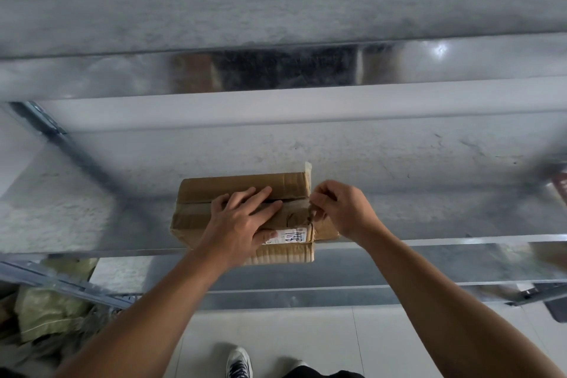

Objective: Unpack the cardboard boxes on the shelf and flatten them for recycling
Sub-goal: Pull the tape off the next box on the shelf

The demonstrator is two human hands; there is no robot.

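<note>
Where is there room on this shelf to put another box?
The shelf is bare left of the cardboard box, right of it past the right hand, and behind it. It is crowded at the box itself: the left hand presses its top and the right hand pinches the tape at its end.

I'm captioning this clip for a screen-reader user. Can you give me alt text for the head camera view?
A person's left hand presses flat on a taped cardboard box at the front edge of a metal shelf, while the right hand pinches a strip of brown tape at the box's right end.
</note>
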